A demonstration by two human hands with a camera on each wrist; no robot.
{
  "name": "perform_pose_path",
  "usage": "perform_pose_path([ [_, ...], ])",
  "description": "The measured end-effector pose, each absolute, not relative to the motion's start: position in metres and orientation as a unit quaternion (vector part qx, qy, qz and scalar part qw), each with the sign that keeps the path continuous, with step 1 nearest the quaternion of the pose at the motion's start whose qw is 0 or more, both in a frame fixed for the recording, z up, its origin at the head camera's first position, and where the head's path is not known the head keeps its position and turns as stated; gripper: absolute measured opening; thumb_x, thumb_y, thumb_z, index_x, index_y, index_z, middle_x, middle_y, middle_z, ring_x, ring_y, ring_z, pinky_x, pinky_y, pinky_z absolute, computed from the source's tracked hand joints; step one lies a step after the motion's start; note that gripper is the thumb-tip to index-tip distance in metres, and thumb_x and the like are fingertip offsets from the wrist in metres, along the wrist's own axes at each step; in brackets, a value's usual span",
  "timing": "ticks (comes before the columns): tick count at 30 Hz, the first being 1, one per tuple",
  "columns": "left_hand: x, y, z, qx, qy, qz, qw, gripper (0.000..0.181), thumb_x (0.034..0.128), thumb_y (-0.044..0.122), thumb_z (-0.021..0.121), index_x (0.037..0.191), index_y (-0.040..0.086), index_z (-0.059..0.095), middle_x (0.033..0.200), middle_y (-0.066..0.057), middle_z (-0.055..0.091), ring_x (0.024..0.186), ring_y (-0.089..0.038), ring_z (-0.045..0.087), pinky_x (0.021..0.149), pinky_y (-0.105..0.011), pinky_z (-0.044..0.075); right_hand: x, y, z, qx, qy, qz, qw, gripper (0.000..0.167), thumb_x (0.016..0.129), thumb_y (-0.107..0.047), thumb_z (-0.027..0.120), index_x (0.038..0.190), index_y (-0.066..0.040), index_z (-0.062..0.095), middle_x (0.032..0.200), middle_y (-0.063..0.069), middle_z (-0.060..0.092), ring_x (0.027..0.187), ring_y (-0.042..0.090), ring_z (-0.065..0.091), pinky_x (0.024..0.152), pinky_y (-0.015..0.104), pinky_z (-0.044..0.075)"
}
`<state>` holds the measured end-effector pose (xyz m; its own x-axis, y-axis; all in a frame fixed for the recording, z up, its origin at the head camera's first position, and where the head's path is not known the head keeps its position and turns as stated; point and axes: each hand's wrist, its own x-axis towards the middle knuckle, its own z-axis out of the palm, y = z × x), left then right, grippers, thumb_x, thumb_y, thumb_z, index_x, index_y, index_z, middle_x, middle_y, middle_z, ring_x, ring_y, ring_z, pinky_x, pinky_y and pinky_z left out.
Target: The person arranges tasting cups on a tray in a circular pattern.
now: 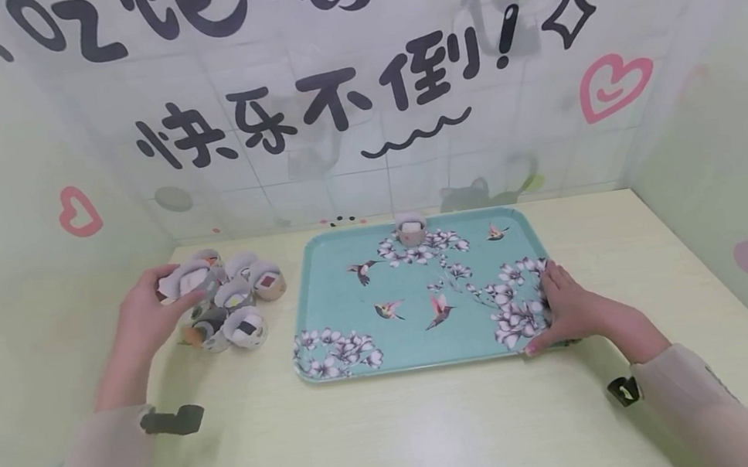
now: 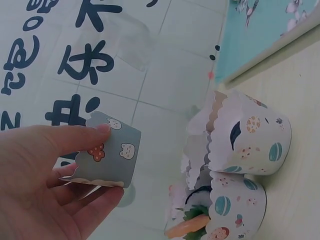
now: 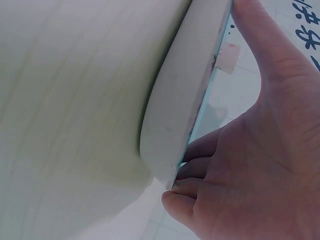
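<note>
My left hand pinches a grey paper baking cup printed with bears and mushrooms, thumb on one side and fingers on the other. It holds the cup above a cluster of similar paper cups at the table's left. Small items show inside several of them. On the right, my right hand rests against the near right corner of a turquoise tray with flowers and birds. Its fingers lie along the right rim and its thumb touches the front edge. One paper cup stands at the tray's far edge.
The pale wooden table carries the tray and the cups. Behind it rises a whitish wall with black writing, and side panels with pink hearts stand at left and right. An orange piece with green sticks out from one cup.
</note>
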<state>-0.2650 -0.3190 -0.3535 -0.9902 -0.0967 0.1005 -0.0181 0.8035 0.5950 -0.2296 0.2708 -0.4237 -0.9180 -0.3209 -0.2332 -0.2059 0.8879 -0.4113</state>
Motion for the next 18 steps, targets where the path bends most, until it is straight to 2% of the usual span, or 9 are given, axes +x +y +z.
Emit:
perform_pose_path([
  [8, -0.269, -0.303, -0.35, 0.03, -0.944, -0.325, 0.048, 0.077, 0.0961, 0.041, 0.064, 0.15, -0.003, 0.031, 0.146, -0.034, 0.042, 0.125, -0.049, 0.046, 0.099, -0.063, 0.044, -0.229, 0.271, -0.425, -0.132, 0.96, -0.192, 0.154, 0.144, 0.062, -0.054, 0.09, 0.145, 0.027, 0.004, 0.152, 0.049, -0.005, 0.143, 0.063, -0.001, 0.118, 0.07, 0.013],
  [14, -0.275, -0.293, -0.348, 0.021, -0.946, -0.319, 0.054, 0.075, 0.0959, 0.04, 0.065, 0.15, -0.001, 0.033, 0.147, -0.033, 0.041, 0.127, -0.049, 0.044, 0.101, -0.065, 0.042, -0.23, 0.272, -0.426, -0.133, 0.96, -0.19, 0.154, 0.145, 0.062, -0.055, 0.09, 0.145, 0.026, 0.004, 0.153, 0.049, -0.005, 0.144, 0.062, -0.002, 0.118, 0.069, 0.012],
  [18, -0.277, -0.284, -0.348, 0.008, -0.944, -0.325, 0.065, 0.071, 0.0952, 0.035, 0.067, 0.148, -0.002, 0.037, 0.146, -0.031, 0.044, 0.125, -0.046, 0.047, 0.1, -0.062, 0.044, -0.23, 0.273, -0.427, -0.133, 0.96, -0.193, 0.155, 0.145, 0.062, -0.054, 0.09, 0.146, 0.026, 0.003, 0.153, 0.048, -0.006, 0.144, 0.062, -0.002, 0.118, 0.07, 0.012],
])
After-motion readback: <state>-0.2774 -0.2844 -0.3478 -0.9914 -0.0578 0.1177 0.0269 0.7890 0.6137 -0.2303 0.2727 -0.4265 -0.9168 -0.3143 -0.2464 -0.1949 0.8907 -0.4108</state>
